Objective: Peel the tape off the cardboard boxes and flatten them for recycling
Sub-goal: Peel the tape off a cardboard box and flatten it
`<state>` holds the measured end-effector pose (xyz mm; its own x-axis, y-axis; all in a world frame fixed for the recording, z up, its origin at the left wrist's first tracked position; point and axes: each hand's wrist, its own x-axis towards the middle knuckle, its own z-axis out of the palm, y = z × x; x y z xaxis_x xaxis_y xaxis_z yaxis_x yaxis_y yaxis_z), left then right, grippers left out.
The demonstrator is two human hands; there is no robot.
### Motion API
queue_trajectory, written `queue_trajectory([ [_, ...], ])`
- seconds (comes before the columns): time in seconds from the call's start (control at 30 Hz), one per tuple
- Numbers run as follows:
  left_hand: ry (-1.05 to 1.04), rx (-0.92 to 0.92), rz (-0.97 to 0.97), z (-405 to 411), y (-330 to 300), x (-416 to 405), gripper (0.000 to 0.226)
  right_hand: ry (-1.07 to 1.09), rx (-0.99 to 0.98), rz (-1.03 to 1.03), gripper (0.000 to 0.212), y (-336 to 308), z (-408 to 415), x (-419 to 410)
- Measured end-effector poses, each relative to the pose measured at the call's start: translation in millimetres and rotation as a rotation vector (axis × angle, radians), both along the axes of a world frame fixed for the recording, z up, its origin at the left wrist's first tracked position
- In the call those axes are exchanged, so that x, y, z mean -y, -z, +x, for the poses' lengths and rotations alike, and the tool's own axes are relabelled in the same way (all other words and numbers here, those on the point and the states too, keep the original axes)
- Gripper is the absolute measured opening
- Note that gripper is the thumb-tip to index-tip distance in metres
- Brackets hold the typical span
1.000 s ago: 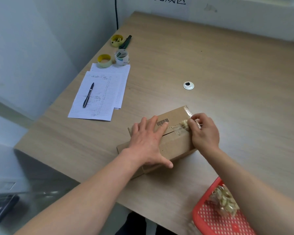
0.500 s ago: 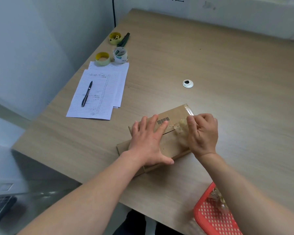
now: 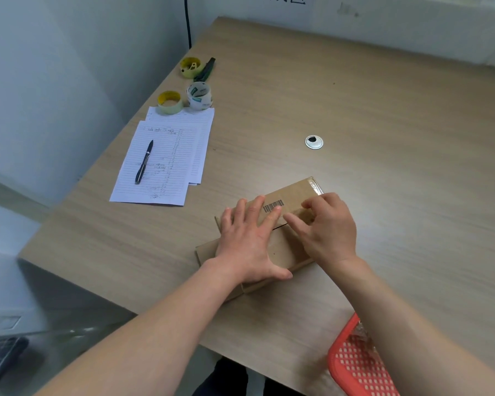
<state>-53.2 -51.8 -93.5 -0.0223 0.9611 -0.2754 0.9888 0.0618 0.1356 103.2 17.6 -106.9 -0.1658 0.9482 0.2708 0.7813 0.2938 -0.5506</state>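
Two hands (image 3: 247,244) on flat cardboard box (image 3: 290,195)

Pen (image 3: 144,162) on papers (image 3: 166,158), left of box (image 3: 293,195)

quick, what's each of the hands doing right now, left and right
Left hand: open, fingers spread flat, pressing down on the cardboard box.
Right hand: on the box top, fingers curled; whether it pinches tape cannot be told.

I see open table (image 3: 383,195) right of the box (image 3: 292,192); papers (image 3: 166,161) and tape rolls (image 3: 199,95) crowd the left
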Motion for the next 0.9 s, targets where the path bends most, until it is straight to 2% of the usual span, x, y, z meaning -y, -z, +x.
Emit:
queue_trajectory([
  [0.13, -0.004, 0.007, -0.002, 0, 0, 0, 0.134, -0.109, 0.049, 0.025, 0.021, -5, 5, -6],
  [0.23, 0.002, 0.015, -0.008, 1, -1, -1, 0.134, -0.005, -0.109, -0.132, 0.009, -12, 22, -20],
  [0.33, 0.0, 0.022, -0.011, -1, -1, -1, 0.134, 0.118, -0.302, -0.305, 0.025, -18, 25, -32],
  [0.4, -0.006, 0.03, -0.005, -1, 0, 0, 0.134, 0.186, -0.33, -0.341, 0.021, -16, 23, -36],
  [0.47, -0.007, 0.024, 0.0, -1, -1, 1, 0.134, 0.21, -0.296, -0.28, 0.014, -16, 21, -33],
  [0.6, -0.009, 0.02, -0.001, 0, -1, 0, 0.133, 0.122, -0.206, -0.168, 0.023, -12, 15, -18],
  [0.67, -0.011, 0.026, -0.006, 1, -2, 0, 0.133, 0.061, -0.053, -0.098, 0.027, -8, 12, -15],
  [0.77, -0.014, 0.033, -0.008, 0, -3, 1, 0.133, 0.088, 0.157, -0.077, 0.037, -5, 15, -18],
  [0.9, -0.008, 0.023, -0.008, 0, -3, 0, 0.134, 0.089, -0.04, -0.061, 0.017, -1, 27, -23],
])
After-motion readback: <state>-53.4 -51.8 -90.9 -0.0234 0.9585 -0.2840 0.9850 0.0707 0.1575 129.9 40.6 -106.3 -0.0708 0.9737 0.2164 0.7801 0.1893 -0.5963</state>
